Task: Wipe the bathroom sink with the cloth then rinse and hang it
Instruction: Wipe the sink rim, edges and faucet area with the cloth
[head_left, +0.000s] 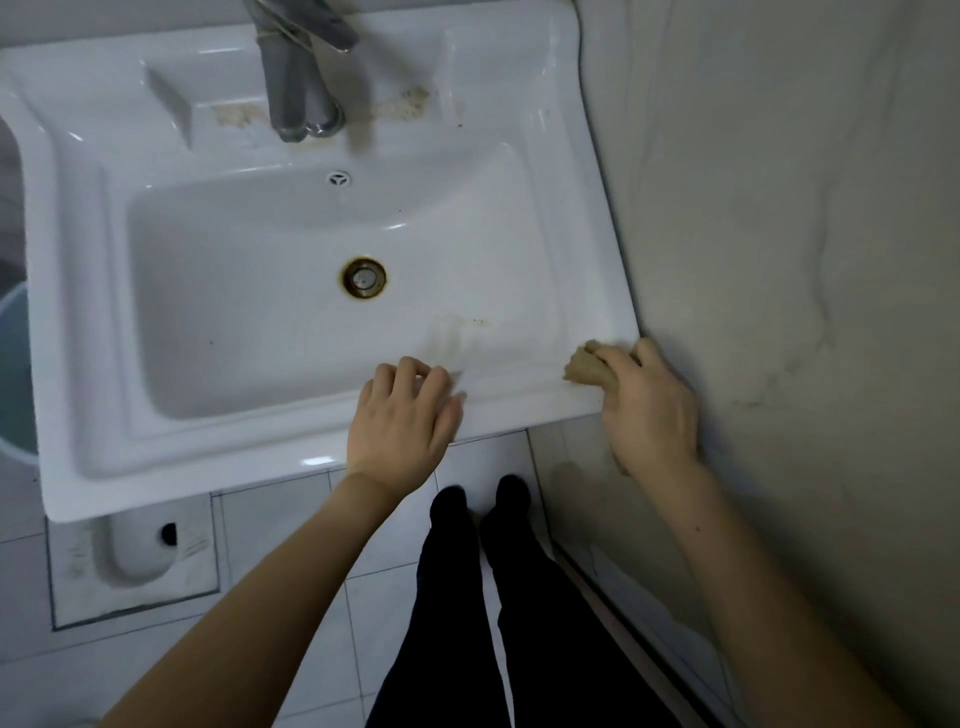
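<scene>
A white ceramic sink (83, 312) fills the upper left, with a rust-ringed drain (364, 277) in the basin's middle and a grey metal faucet (293, 67) at the back. My right hand (649, 410) grips a bunched beige cloth (587, 370) against the sink's front right corner, close to the wall. My left hand (402, 415) rests on the front rim with its fingers bent over the inner edge, holding nothing. A faint brownish smear (457, 327) marks the basin's front slope between both hands.
A pale marbled wall (805, 234) runs along the sink's right side. Brown stains (405, 104) sit on the ledge beside the faucet. White floor tiles (291, 519) and my dark-clad legs (493, 597) lie below. A blue container (15, 374) shows at the left edge.
</scene>
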